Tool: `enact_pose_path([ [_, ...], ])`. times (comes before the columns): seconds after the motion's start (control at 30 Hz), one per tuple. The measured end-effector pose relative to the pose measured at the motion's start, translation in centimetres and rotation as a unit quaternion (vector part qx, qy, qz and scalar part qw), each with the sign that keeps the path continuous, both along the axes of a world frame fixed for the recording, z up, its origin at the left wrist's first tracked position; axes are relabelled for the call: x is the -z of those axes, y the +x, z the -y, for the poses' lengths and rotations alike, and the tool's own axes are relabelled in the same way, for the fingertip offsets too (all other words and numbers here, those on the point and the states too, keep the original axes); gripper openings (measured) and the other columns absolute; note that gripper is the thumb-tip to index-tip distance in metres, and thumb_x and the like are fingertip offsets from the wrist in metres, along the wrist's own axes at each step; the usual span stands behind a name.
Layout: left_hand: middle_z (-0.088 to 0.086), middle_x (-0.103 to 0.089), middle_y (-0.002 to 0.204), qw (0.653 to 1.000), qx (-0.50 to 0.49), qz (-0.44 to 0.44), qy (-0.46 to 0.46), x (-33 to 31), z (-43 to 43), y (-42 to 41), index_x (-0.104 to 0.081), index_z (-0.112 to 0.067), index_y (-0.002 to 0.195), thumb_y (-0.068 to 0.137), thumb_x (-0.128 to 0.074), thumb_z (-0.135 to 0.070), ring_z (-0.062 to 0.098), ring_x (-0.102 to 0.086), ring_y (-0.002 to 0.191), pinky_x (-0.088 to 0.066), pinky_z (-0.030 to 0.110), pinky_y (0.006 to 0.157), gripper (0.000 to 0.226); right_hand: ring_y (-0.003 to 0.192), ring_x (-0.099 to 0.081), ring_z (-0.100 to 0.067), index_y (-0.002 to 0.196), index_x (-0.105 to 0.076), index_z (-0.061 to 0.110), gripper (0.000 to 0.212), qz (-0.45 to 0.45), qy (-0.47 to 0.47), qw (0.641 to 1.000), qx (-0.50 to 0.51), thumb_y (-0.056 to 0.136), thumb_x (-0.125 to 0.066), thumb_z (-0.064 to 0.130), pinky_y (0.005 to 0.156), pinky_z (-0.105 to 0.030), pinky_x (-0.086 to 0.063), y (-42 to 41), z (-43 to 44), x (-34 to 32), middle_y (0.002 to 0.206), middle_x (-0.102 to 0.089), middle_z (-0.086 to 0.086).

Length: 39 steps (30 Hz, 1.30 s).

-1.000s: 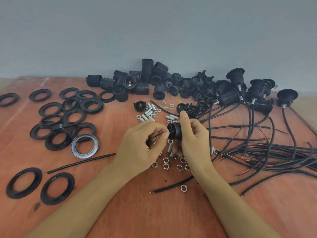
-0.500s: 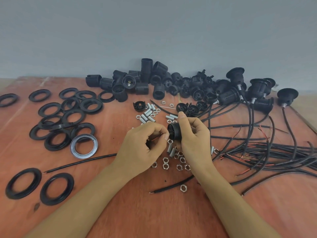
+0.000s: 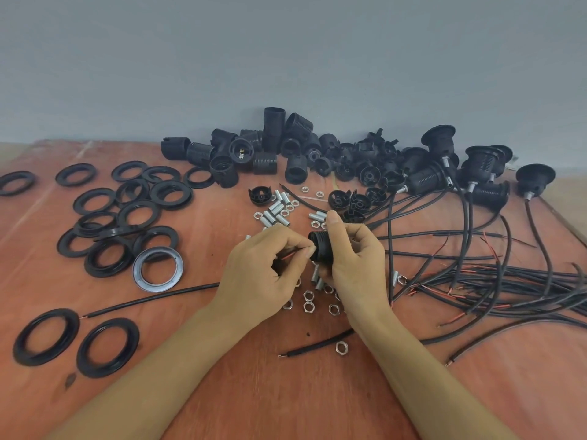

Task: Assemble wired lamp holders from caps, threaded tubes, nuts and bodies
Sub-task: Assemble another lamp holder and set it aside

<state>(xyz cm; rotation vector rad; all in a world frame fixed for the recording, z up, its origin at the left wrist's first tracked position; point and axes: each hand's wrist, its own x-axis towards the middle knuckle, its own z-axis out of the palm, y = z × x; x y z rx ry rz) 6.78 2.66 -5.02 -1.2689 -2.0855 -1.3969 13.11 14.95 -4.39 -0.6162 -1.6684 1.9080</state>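
right hand (image 3: 355, 262): fingers wrapped round a black holder body (image 3: 321, 249), held up over the surface (image 3: 222, 392)
left hand (image 3: 257, 271): fingers pinching a thin red wire (image 3: 287, 256) right at the body's open end
nuts (image 3: 308, 301): scattered under both hands
threaded tubes (image 3: 276, 214): loose bunch just behind
rings (image 3: 104, 223): spread out on the left
cables (image 3: 476, 281): tangled heap on the right

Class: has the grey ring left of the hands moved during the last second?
No. The grey ring still lies where it was, right beside the same black ring on its left.
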Motion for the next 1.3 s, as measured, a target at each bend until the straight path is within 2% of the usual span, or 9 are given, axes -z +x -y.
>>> enact_pose_path([
  [0.1,-0.007,-0.065,0.074,1.0,0.003,0.006,0.006,-0.1,0.0,-0.2,-0.068,-0.009,0.085,0.09,-0.061,-0.018,0.005,-0.059,0.065,-0.048,0.022,0.06,0.012,0.035,-0.049,-0.014,0.084,-0.054,0.01,0.035,-0.01,-0.031,0.999,0.004,0.093,-0.062,0.042,0.033,-0.022,-0.037,-0.1,0.0,-0.1,0.056,-0.06,-0.003],
  [0.3,-0.004,-0.066,0.069,1.0,0.005,0.031,-0.003,0.2,-0.1,-0.3,-0.067,-0.011,0.089,0.091,-0.059,-0.02,0.012,-0.062,0.059,-0.049,0.036,0.057,0.013,0.035,-0.047,-0.012,0.084,-0.054,0.01,0.036,-0.01,-0.053,0.999,-0.002,0.093,-0.062,0.044,0.035,-0.024,-0.039,0.0,0.0,-0.1,0.054,-0.058,-0.001],
  [0.63,-0.011,-0.067,0.081,1.0,-0.003,0.015,-0.006,0.3,0.0,-0.1,-0.069,-0.01,0.088,0.089,-0.064,-0.011,-0.001,-0.06,0.069,-0.049,0.02,0.064,0.005,0.035,-0.049,-0.015,0.08,-0.053,0.013,0.032,-0.038,-0.034,0.999,0.019,0.092,-0.064,0.041,0.034,-0.024,-0.037,0.1,0.5,0.1,0.056,-0.058,-0.002],
  [0.77,-0.009,-0.07,0.083,1.0,-0.004,0.007,-0.005,0.4,0.1,-0.1,-0.07,-0.01,0.09,0.089,-0.065,-0.014,0.002,-0.065,0.072,-0.053,0.024,0.065,0.007,0.038,-0.053,-0.018,0.082,-0.056,0.013,0.029,-0.047,-0.013,0.998,0.026,0.09,-0.067,0.039,0.034,-0.024,-0.04,0.2,0.3,-0.1,0.061,-0.061,-0.007],
  [0.93,-0.009,-0.068,0.081,0.999,-0.005,0.029,0.031,-0.3,-0.5,-0.2,-0.069,-0.012,0.096,0.083,-0.072,-0.006,0.007,-0.063,0.068,-0.049,0.016,0.063,0.016,0.061,-0.064,-0.017,0.077,-0.064,0.032,0.016,-0.072,0.053,0.995,0.036,0.087,-0.068,0.045,0.053,-0.026,-0.049,0.0,-0.1,-0.7,0.074,-0.07,-0.004],
  [1.0,-0.014,-0.066,0.087,0.998,-0.001,0.062,0.024,-0.5,-0.3,-0.3,-0.063,-0.024,0.105,0.079,-0.076,-0.014,0.006,-0.063,0.072,-0.046,0.01,0.069,0.031,0.066,-0.063,-0.018,0.078,-0.064,0.032,0.018,-0.071,0.053,0.995,0.041,0.088,-0.065,0.047,0.057,-0.03,-0.051,0.0,-0.2,-0.7,0.076,-0.07,-0.003],
  [1.13,-0.013,-0.065,0.098,0.987,0.041,0.157,-0.016,-0.5,0.3,-0.7,-0.049,-0.04,0.112,0.069,-0.082,-0.034,0.009,-0.064,0.084,-0.047,0.013,0.078,0.055,0.077,-0.062,-0.023,0.087,-0.067,0.024,0.018,-0.069,0.061,0.994,0.063,0.093,-0.062,0.04,0.075,-0.049,-0.054,0.0,-0.6,-0.6,0.084,-0.07,-0.005],
  [1.2,-0.014,-0.067,0.105,0.973,0.081,0.216,-0.017,-0.6,0.5,-1.1,-0.05,-0.04,0.114,0.065,-0.082,-0.039,0.01,-0.066,0.094,-0.049,0.016,0.083,0.059,0.077,-0.063,-0.016,0.089,-0.068,0.023,0.015,-0.076,0.059,0.993,0.069,0.095,-0.062,0.035,0.073,-0.045,-0.055,-0.1,-0.8,-0.6,0.081,-0.068,0.004],
  [1.3,-0.011,-0.069,0.112,0.956,0.13,0.262,-0.02,-0.7,0.8,-1.9,-0.059,-0.034,0.115,0.062,-0.085,-0.035,0.011,-0.066,0.105,-0.051,0.02,0.089,0.059,0.075,-0.062,0.001,0.093,-0.067,0.022,0.01,-0.091,0.073,0.989,0.086,0.097,-0.059,0.027,0.067,-0.018,-0.051,-0.1,-1.1,-0.7,0.078,-0.067,0.015],
])
